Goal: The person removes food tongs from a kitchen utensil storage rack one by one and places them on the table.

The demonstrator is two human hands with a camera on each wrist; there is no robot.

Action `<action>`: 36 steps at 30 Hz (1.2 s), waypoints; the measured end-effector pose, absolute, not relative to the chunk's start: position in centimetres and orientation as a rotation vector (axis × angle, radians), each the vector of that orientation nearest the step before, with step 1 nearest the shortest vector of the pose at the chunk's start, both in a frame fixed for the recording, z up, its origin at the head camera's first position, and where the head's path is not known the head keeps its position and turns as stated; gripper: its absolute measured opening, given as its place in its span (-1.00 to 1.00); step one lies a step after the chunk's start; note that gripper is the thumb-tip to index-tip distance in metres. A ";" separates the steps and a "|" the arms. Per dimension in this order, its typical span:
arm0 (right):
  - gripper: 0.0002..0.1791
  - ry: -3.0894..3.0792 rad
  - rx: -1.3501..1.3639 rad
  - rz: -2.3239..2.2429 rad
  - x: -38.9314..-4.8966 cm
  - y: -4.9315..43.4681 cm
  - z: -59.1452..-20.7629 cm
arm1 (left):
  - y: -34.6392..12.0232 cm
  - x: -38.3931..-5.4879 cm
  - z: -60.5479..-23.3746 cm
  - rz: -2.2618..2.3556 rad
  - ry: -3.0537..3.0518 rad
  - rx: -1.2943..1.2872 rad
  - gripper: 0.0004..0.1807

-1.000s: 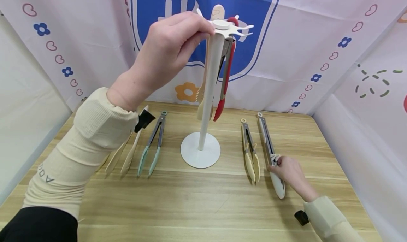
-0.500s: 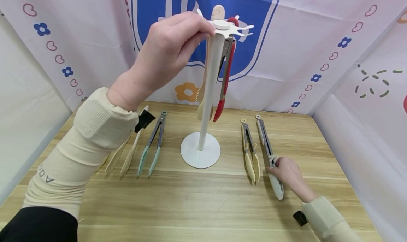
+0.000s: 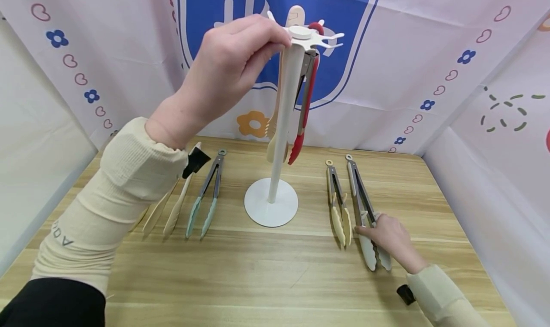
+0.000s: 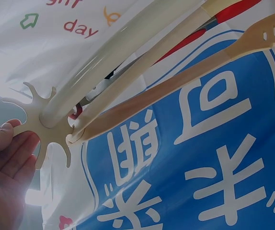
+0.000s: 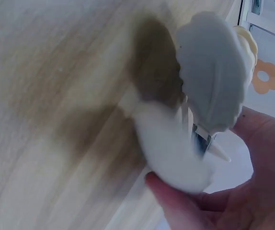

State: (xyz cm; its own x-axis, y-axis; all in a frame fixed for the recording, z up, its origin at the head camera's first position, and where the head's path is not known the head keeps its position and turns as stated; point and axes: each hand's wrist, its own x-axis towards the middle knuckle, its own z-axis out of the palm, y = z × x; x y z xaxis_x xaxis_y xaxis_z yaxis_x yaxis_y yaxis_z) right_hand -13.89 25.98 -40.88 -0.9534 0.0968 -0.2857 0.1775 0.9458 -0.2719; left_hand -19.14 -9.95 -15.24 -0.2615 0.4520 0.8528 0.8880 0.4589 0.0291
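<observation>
My left hand (image 3: pixel 236 55) pinches one hook at the top of a white utensil stand (image 3: pixel 281 126). From the stand hang red-tipped tongs (image 3: pixel 306 102) and beige utensils, one a slotted turner (image 4: pixel 267 31) in the left wrist view. At the right of the table my right hand (image 3: pixel 391 238) holds a pair of white-tipped tongs (image 3: pixel 361 193), thumb on one arm and fingers on the other. Their arms stand spread. In the right wrist view the two white scalloped tips (image 5: pixel 211 72) are parted close over the wood, one of them blurred.
Cream-tipped tongs (image 3: pixel 339 217) lie just left of the white-tipped ones. Mint-tipped tongs (image 3: pixel 210 193) and several beige utensils (image 3: pixel 176 212) lie left of the stand, partly behind my left forearm. A printed cloth (image 3: pixel 365 117) backs the wooden table (image 3: pixel 258 279).
The white-tipped tongs have shifted slightly left, and their arms have spread from closed to parted within my right hand. My left hand and the stand have stayed put.
</observation>
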 end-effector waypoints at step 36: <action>-0.19 2.896 -0.280 -0.719 -18.6 22.9 -32.7 | -10.2 -19.2 -15.0 -0.566 -1.866 -1.165 -0.72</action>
State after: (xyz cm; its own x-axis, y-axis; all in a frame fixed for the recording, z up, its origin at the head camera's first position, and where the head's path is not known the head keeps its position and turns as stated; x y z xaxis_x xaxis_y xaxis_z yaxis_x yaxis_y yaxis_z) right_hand -18.65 22.87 -32.73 -0.9722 -0.2141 -0.0948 -0.1450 0.8683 -0.4744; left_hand -19.19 -10.17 -15.03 -0.2123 0.5027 0.8380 0.8837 0.4649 -0.0551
